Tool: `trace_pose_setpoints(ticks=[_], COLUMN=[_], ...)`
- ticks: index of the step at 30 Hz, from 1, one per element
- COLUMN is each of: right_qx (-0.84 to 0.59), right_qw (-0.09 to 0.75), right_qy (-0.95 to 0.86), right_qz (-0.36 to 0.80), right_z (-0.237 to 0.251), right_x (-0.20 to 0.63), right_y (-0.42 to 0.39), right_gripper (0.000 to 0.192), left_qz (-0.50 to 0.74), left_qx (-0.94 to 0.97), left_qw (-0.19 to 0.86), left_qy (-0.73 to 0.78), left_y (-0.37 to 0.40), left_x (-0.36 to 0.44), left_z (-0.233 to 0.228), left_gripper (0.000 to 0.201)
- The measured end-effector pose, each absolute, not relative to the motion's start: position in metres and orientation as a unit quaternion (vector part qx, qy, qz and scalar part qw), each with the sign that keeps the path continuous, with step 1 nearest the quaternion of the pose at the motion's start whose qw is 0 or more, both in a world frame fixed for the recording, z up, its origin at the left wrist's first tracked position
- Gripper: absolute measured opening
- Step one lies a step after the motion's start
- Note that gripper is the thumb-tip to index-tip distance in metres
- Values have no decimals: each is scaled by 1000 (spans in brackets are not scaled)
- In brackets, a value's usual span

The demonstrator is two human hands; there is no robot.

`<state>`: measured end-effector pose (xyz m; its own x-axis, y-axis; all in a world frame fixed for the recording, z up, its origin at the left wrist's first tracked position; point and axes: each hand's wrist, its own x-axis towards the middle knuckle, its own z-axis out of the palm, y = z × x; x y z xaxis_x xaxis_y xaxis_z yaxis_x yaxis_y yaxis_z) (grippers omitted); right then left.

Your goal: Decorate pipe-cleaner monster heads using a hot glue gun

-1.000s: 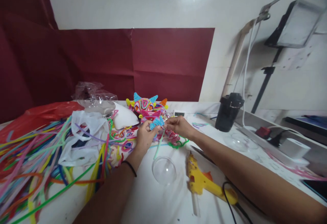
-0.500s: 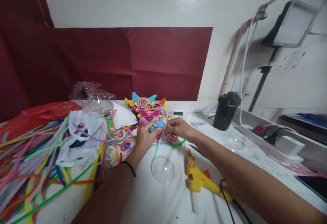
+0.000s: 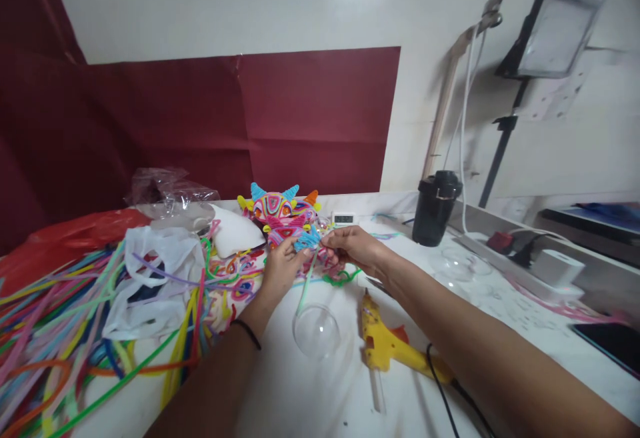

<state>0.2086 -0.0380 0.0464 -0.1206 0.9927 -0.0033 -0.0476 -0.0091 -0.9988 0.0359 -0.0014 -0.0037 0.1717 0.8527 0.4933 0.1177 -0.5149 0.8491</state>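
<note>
Now, both hands: I meet them over the far middle of the worktop (image 3: 320,398), in front of the finished craft piece.
Left hand (image 3: 279,271): my grip pinches a small blue pipe-cleaner piece (image 3: 306,241) between thumb and fingertips; a black band sits on that wrist.
Right hand (image 3: 353,248): my grip is narrow, fingertips closed on the other side of the same blue piece, so both hands hold it just above the worktop.
Green pipe cleaner (image 3: 305,285): it hangs down from the blue piece toward a clear plastic dome (image 3: 317,331) lying on the worktop below my hands.
Colourful horned figure (image 3: 280,211): it stands just behind the blue piece, with blue and orange horns on top.
Glue gun (image 3: 383,345): yellow, lying on the worktop under my right forearm, just beside the dome, black cord trailing toward me.
Loose pipe cleaners (image 3: 65,331): a many-coloured heap spreads over the left of the worktop, with a white plastic bag (image 3: 155,278) on it.
Black container (image 3: 435,208): upright, well to the right of my hands, near the wall.
</note>
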Motion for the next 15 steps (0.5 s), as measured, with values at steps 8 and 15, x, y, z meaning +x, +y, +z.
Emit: trace_pose_setpoints(ticks=[8,15], right_qx=[-454,-458], right_qw=[544,564], right_qy=[-467,-447], right_qz=[528,522], right_z=[48,48], right_x=[212,213], right_y=[-35,-40], right_gripper=[10,9], left_qz=[533,508], left_qx=[687,721], left_qw=[345,277], left_qy=[353,382], left_y=[7,3], left_x=[32,31], left_z=[-10,-8], left_gripper=[37,33])
